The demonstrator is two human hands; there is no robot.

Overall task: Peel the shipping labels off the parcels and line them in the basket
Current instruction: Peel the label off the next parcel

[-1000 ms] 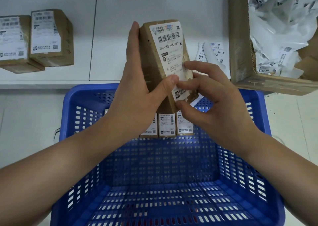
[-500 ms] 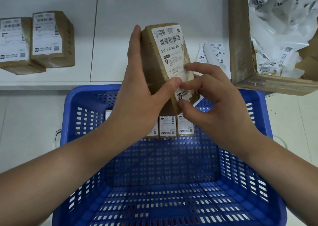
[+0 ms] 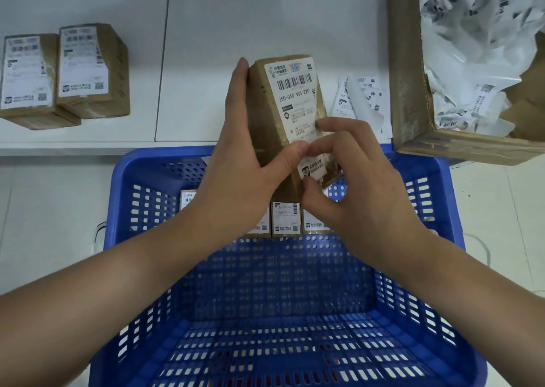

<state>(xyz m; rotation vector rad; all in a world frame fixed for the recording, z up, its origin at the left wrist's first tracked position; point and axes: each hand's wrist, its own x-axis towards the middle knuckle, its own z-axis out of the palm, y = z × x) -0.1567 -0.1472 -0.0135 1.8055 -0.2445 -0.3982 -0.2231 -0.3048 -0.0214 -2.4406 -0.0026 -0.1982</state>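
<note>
My left hand (image 3: 241, 162) grips a brown cardboard parcel (image 3: 265, 115) above the far rim of the blue basket (image 3: 141, 168), thumb pressed on its front face. A white shipping label (image 3: 295, 91) with a barcode covers that face. My right hand (image 3: 351, 180) has its fingers curled at the label's lower part, thumb under the parcel's bottom corner, fingertips on the label; whether any of it is lifted I cannot tell. Several labelled parcels (image 3: 285, 218) stand in a row against the basket's far wall, partly hidden by my hands.
Two labelled brown parcels (image 3: 88, 71) lie on the white table (image 3: 206, 27) at the left. A few peeled labels (image 3: 361, 100) lie on the table right of the held parcel. A large cardboard box (image 3: 407, 71) of crumpled white label waste stands at the right.
The parcel has sunk slightly toward the basket. My right fingers have moved up over the label's lower part and closed in beside my left thumb.
</note>
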